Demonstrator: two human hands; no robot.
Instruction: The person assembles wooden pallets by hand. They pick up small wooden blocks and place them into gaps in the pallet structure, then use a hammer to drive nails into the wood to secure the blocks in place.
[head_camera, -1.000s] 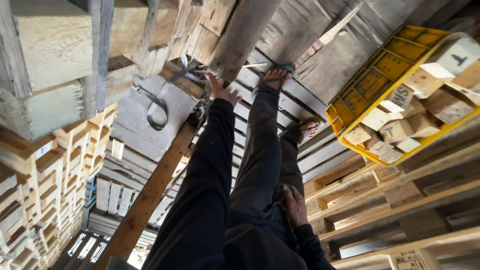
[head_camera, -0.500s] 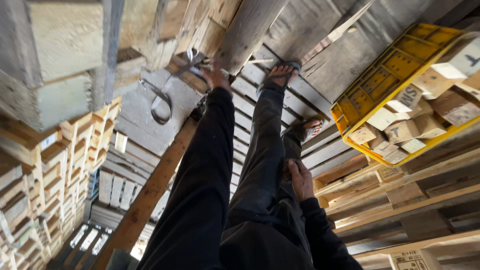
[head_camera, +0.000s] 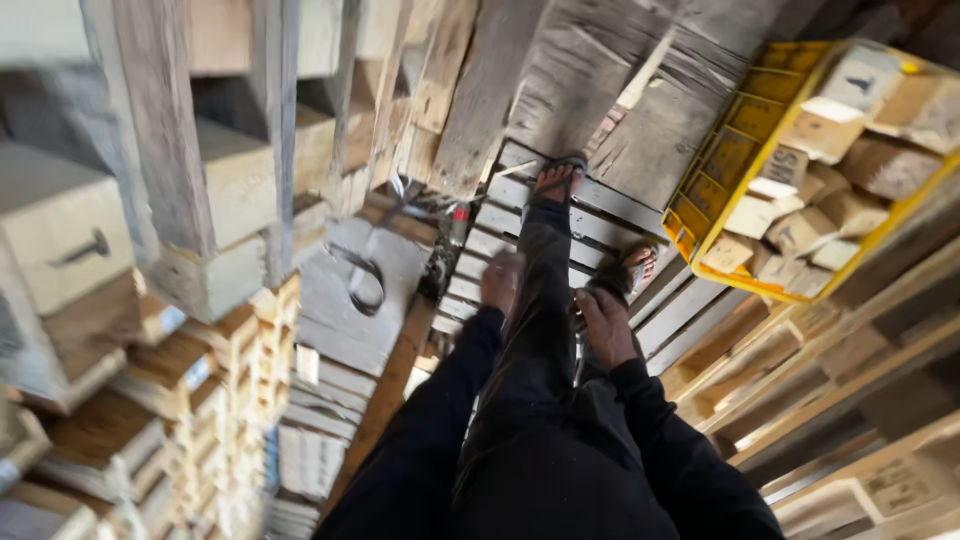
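Observation:
I look down my black-clad legs at two sandalled feet, one (head_camera: 557, 180) ahead and one (head_camera: 636, 268) behind, standing on a grey slatted pallet (head_camera: 492, 218). My left hand (head_camera: 500, 281) is blurred and hangs above the pallet's slats beside my left leg; nothing shows in it, and its fingers are unclear. My right hand (head_camera: 604, 326) rests against my right thigh with its fingers loosely apart and holds nothing. A curved metal strap or hook (head_camera: 366, 280) lies on a grey board left of my left hand, apart from it.
A yellow plastic crate (head_camera: 731, 152) with several wooden blocks sits at the upper right. Stacked wooden pallets and blocks (head_camera: 215, 280) rise on the left. More planks and pallet frames (head_camera: 800, 400) crowd the right, and an orange-brown plank (head_camera: 385, 400) runs beside my left leg.
My left hand has pulled back from near the metal strap toward my leg. My right hand stays at my thigh. The view has swung and blurred.

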